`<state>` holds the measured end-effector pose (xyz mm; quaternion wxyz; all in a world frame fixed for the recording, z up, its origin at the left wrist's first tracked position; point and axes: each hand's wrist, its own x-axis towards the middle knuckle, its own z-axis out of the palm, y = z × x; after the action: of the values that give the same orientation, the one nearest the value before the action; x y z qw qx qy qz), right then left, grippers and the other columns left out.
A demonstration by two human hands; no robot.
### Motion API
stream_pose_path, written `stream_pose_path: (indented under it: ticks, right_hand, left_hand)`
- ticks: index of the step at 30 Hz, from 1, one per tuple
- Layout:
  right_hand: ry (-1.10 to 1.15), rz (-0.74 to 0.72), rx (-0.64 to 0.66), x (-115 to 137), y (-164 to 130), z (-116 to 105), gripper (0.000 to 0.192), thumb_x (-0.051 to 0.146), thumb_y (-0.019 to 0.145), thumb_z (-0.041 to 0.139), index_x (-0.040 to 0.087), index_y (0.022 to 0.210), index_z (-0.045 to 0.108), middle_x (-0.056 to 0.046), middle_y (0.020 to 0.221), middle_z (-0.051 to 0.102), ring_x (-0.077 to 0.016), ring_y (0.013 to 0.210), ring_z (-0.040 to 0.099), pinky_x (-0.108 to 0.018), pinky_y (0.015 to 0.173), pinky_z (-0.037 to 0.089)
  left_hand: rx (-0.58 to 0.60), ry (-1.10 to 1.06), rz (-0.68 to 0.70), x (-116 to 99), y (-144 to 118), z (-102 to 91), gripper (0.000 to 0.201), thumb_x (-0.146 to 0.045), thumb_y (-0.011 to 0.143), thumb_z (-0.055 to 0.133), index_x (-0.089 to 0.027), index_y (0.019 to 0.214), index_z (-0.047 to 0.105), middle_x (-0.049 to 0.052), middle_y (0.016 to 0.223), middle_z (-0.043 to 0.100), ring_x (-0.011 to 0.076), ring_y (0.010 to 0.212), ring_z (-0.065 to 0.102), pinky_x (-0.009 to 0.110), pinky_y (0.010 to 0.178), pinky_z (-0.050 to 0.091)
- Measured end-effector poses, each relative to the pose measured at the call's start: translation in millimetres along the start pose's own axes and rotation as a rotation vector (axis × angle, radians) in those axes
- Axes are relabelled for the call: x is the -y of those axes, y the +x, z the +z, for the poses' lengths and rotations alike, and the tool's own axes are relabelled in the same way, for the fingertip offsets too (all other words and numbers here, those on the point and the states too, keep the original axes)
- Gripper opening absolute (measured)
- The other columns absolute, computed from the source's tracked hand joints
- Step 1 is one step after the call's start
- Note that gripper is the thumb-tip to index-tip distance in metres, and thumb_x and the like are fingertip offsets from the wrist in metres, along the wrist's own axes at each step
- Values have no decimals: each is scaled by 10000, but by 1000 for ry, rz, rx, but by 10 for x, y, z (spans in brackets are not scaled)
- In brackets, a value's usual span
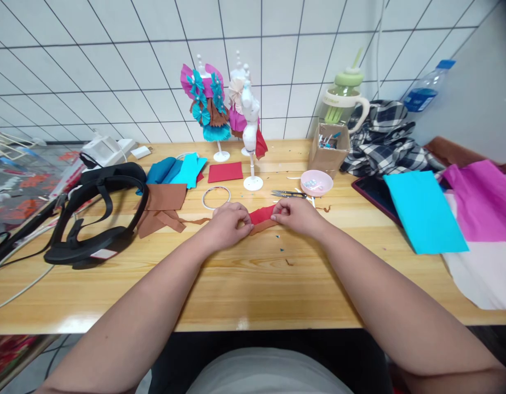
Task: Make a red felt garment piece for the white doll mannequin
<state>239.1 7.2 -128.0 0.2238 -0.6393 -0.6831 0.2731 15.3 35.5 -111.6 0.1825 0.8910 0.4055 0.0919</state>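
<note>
Between my two hands a strip of red crepe paper (263, 214) is stretched, with a brown strip (264, 225) lying along its lower edge. My left hand (231, 224) pinches the left end between thumb and fingers. At the other end, my right hand (297, 215) pinches the strip the same way. Just beyond stands a bare white mini mannequin (250, 126) on a round base. Thread snips (289, 193) lie behind my right hand, beside a pink bowl (316, 183) of small beads. A white ring (216, 197) rests behind my left hand.
Brown paper pieces (165, 205), blue sheets (174, 169) and a black headset (101, 213) are on the left. Dressed mannequins (210, 104) stand at the back. A small box (329, 148), a bottle (345, 98) and turquoise paper (425, 210) are on the right.
</note>
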Motion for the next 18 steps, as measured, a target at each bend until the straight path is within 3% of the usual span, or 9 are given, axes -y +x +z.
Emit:
stream_pose_path:
  ticks: [18]
  right_hand:
    - [-182, 7, 43, 48, -18, 28, 98, 323, 791, 651, 229, 777, 676, 20, 731, 668, -117, 631, 530, -246, 546, 290]
  left_hand:
    - [21, 46, -21, 1, 25, 13, 174, -330, 778, 560, -207, 728, 673, 43, 933, 641, 224, 939, 570, 369, 857, 434]
